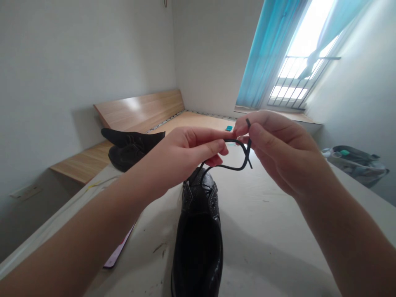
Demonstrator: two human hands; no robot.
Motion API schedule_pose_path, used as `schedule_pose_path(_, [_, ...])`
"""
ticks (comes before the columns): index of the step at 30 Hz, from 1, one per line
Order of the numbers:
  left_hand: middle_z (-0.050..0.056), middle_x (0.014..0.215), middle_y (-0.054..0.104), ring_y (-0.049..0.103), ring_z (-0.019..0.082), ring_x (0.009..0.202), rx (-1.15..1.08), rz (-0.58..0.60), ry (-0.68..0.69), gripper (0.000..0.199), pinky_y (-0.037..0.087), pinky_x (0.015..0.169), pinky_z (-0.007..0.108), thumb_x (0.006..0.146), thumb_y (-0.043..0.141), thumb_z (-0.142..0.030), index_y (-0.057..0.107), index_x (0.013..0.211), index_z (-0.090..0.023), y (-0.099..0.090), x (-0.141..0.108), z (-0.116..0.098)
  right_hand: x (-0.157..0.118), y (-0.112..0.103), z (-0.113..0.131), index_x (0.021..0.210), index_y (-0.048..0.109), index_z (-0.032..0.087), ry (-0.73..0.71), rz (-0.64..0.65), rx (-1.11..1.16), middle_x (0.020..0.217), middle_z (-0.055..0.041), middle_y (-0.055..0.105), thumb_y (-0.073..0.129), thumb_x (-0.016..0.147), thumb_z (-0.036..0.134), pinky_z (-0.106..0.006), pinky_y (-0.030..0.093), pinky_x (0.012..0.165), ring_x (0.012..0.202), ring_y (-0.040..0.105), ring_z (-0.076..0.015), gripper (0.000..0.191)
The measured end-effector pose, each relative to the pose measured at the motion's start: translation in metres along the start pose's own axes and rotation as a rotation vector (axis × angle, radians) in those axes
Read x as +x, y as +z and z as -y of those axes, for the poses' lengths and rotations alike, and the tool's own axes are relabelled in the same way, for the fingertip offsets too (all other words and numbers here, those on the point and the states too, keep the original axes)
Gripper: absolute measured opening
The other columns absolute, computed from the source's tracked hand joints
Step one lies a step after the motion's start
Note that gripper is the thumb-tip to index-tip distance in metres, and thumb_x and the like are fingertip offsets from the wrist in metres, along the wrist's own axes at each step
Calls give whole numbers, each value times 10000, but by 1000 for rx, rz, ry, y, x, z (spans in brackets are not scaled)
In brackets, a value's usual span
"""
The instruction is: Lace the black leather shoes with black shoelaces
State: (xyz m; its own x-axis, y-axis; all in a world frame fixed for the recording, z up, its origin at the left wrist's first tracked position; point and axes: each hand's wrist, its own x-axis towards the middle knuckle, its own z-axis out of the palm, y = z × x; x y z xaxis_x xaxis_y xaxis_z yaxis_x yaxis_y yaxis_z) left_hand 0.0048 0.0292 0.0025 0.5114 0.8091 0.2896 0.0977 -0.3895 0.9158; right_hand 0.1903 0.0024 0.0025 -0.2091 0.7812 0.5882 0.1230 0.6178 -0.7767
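Note:
A black leather brogue shoe (198, 235) lies on the pale table (262, 243), its toe toward me and its laced top away from me. A black shoelace (236, 166) rises from the eyelets into a loop, and its strands cross near my right hand. My left hand (188, 150) pinches one part of the lace between thumb and fingers. My right hand (278, 150) pinches the lace at the crossing, with a short end sticking up past the fingers. Both hands are just above the shoe's top.
Another dark shoe pair (130, 148) sits on a wooden shelf (139, 111) at the left. A small teal item (229, 128) lies beyond my hands. A pink flat item (119, 247) lies by the table's left edge. A grey bin (352, 163) stands at the right, below a barred window (297, 62).

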Motion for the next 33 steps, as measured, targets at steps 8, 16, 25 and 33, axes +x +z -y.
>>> schedule_pose_path(8, [-25,873,730,682,137,813,54,-207,185,181,560,679,225,861,627,-310,754,973,-247,3,-4,-10,-3,6,6,880,680,275,30,-40,57,860,5,613,593,909,256,-341,476,850,927,590,-183,93])
schedule_pose_path(16, [-62,802,736,712,118,746,-123,-324,349,188,593,651,216,846,637,-163,764,932,-272,5,-8,-17,-2,6,1,815,756,255,8,-111,129,743,28,640,673,864,217,-241,446,624,700,533,-115,103])
schedule_pose_path(25, [-78,667,691,658,75,608,44,-317,382,74,539,539,175,788,727,-184,702,731,-225,10,-8,-18,-4,19,-2,885,778,307,-85,-89,180,737,60,654,714,852,155,-217,519,702,706,598,-87,169])
schedule_pose_path(33, [-44,713,691,656,120,691,192,-299,372,58,518,590,233,813,673,-190,658,758,-201,11,-9,-18,-5,19,0,717,718,227,-45,-157,146,643,54,597,716,857,275,-215,438,595,632,524,-78,149])
